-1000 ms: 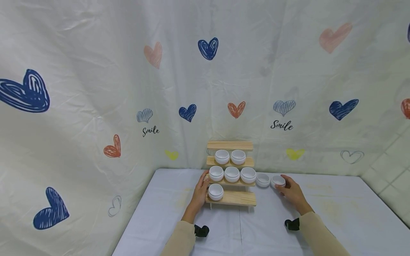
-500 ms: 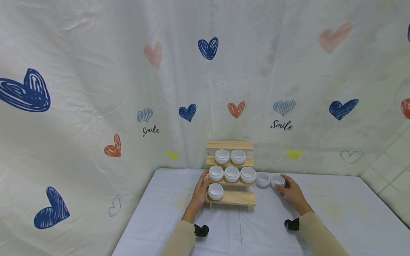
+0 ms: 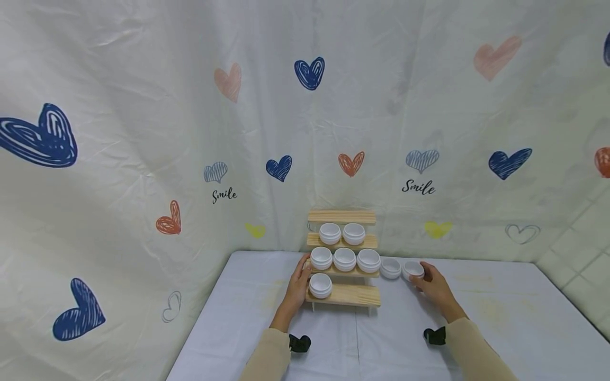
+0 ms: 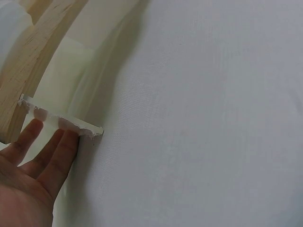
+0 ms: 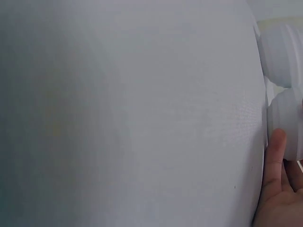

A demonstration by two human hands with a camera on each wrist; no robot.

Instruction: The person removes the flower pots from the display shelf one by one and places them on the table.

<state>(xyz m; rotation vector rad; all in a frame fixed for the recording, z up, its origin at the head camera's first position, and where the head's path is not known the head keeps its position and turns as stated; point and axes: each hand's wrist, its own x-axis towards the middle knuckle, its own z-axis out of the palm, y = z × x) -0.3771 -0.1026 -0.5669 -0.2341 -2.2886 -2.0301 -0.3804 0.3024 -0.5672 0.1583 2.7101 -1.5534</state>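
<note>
One white jar [image 3: 413, 270], upright, mouth upward, in right hand [image 3: 434, 288].

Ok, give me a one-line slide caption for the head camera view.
Left hand rests against a wooden tiered rack of white jars while right hand grips a jar on the table.

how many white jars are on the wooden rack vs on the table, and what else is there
white jars on the wooden stepped rack: 6
white jars on the table: 2, one beside the rack, one at the right hand
wooden stepped rack: 1, touched at its side by the left hand
total: 9 things
</note>
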